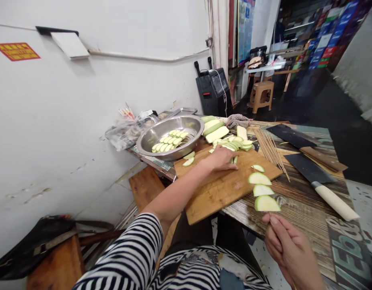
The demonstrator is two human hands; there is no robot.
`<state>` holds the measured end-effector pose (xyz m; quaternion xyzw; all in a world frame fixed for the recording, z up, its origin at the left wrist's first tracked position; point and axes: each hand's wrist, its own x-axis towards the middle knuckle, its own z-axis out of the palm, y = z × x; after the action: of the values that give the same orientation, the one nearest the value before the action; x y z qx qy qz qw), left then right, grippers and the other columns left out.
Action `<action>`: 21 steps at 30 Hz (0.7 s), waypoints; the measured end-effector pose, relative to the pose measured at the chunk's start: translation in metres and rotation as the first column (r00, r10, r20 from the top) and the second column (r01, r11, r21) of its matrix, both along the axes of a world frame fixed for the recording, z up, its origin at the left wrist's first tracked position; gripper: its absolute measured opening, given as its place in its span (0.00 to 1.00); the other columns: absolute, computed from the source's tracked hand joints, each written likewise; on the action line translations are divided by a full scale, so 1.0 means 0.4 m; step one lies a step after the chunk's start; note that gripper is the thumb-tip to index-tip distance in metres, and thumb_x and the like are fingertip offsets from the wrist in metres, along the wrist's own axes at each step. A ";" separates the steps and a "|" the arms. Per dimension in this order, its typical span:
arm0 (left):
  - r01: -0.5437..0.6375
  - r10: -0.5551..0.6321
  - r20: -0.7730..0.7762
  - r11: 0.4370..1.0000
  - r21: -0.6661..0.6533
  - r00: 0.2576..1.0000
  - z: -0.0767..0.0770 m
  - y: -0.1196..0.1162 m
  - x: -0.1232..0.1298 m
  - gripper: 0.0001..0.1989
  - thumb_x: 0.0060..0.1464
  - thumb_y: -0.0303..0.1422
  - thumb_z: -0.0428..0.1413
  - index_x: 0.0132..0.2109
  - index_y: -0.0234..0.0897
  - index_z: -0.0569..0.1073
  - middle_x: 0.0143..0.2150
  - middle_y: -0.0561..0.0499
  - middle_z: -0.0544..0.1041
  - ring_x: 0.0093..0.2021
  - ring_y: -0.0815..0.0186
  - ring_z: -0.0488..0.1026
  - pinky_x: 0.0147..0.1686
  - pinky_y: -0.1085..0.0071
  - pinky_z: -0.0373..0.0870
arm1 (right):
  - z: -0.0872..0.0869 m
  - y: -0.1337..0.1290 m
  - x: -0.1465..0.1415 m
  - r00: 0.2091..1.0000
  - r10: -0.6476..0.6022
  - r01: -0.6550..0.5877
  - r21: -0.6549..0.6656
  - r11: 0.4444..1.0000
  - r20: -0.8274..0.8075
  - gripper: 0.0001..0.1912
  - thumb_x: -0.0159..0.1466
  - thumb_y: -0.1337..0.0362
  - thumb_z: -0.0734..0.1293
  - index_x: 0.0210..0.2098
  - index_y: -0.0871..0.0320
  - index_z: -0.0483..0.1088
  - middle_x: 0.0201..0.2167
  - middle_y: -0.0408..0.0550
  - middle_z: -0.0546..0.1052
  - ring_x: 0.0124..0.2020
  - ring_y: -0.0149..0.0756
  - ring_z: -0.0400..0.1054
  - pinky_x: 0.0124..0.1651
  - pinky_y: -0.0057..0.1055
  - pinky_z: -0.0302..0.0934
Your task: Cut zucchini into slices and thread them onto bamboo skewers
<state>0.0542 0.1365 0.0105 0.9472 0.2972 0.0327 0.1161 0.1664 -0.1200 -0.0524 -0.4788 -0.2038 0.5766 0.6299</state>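
Observation:
Pinched in my right hand (290, 243) is the lower end of a thin skewer, which carries several half-round pale green slices (267, 203) above the right edge of the wooden board (216, 193). My left hand (222, 158) reaches down to cut slices (234, 144) at the far side of the board; its fingers are bent over them, and what they hold is partly hidden. Two slices (189, 162) lie on the board's left corner. A steel basin (146, 149) behind it holds rows of skewered slices (169, 141).
Bare skewers (268, 147) lie right of the slices. Two cleavers (309, 167) rest at the table's right. Larger peeled pieces (216, 134) and a cloth (238, 121) are at the back. A plastic bag (122, 133) sits left of the basin, and a black speaker (214, 92) stands beyond.

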 end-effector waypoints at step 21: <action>-0.084 0.561 0.589 0.762 -0.642 0.582 0.012 -0.101 0.005 0.04 0.52 0.30 0.55 0.34 0.34 0.67 0.32 0.49 0.74 0.33 0.65 0.74 0.36 0.68 0.68 | -0.003 -0.025 -0.023 0.925 -0.046 0.053 -0.007 0.999 0.377 0.18 0.61 0.51 0.65 0.44 0.58 0.68 0.15 0.35 0.59 0.15 0.24 0.50 0.17 0.21 0.44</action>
<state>0.0563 0.0959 0.0152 0.6934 0.3927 0.3577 0.4869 0.1571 -0.1300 -0.0538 -0.5909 -0.3037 0.4598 0.5893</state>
